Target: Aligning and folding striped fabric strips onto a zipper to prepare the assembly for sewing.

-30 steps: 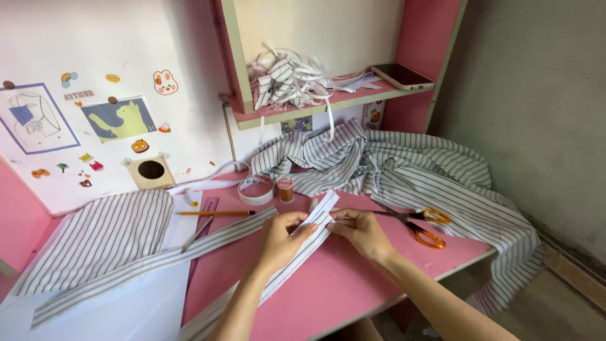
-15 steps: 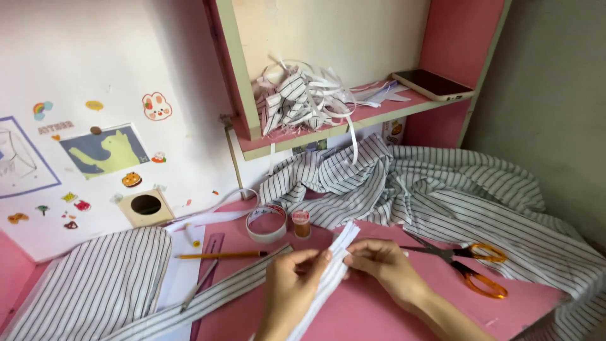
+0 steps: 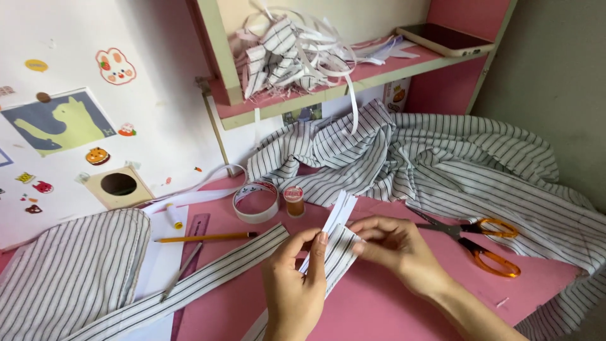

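My left hand [image 3: 295,278] and my right hand [image 3: 396,252] both pinch a folded strip of striped fabric [image 3: 336,237] over the pink desk [image 3: 379,309]. The strip's white upper end sticks up between the two hands. Left thumb and forefinger press its left edge, and the right fingers grip its right side. A second long striped band [image 3: 208,278] runs across the desk to the lower left. Orange-handled scissors [image 3: 486,243] lie just right of my right hand.
A heap of striped cloth [image 3: 442,158] covers the back right. A tape roll [image 3: 255,202], a thread spool [image 3: 293,201], a pencil [image 3: 202,238] and a ruler [image 3: 189,252] lie at the left. The shelf [image 3: 328,88] holds fabric scraps and a phone [image 3: 447,39].
The camera has moved closer and shifted right. Both hands have stayed on the strip, with the left fingers sliding a little higher up its edge.
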